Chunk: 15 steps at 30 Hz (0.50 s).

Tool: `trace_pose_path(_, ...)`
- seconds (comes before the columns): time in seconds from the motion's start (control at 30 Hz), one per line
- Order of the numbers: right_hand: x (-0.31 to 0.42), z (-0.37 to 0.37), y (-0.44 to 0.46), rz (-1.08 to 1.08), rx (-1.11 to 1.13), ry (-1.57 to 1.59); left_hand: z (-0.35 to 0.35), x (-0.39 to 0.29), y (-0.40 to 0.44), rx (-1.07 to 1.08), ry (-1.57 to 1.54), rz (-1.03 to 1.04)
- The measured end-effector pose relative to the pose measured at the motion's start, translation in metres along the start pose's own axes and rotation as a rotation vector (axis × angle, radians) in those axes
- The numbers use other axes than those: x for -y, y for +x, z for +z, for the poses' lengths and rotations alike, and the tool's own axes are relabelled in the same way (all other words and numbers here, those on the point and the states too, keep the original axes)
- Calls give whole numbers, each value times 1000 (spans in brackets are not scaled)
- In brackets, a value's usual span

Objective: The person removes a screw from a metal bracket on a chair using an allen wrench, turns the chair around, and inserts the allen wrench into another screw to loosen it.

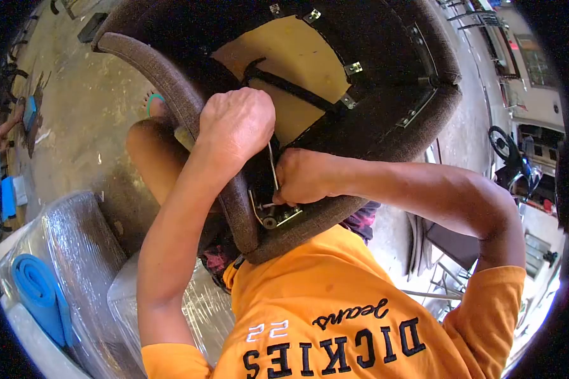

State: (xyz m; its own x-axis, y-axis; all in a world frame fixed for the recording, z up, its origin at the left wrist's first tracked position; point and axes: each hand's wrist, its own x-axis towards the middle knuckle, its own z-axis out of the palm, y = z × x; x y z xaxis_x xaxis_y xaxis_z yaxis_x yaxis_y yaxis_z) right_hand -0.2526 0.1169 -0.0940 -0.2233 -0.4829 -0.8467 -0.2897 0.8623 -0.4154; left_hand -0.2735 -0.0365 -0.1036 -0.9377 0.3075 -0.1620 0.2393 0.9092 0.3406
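My left hand (239,123) is closed in a fist around the upper end of a thin metal rod (272,165); any handle is hidden inside the fist. The rod slants down into the corner of a brown upholstered seat frame (360,136) lying across my lap. My right hand (300,177) has its fingers closed beside the rod's lower end, at a metal bracket (289,218) in that corner. What those fingers pinch is mostly hidden. A round dark fitting (269,222) sits by the bracket. Inside the frame lies what looks like a dark hammer (294,87).
More metal brackets (354,67) line the frame's inner edges around a tan panel (297,44). At left stand plastic-wrapped furniture (76,246) and a rolled blue mat (36,287). Another person's arm (6,129) shows at far left. A motorcycle (518,164) stands at right.
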Motion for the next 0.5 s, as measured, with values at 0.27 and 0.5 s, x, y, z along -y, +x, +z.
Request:
trace_pose_path(0.27,0,1,-3,-23,-48,87,-4,-6,-4,-80,-91,-93)
trace_pose_path(0.5,1,6,-5,-124,-169,-4,-14,2,-10,-80,-135,-55)
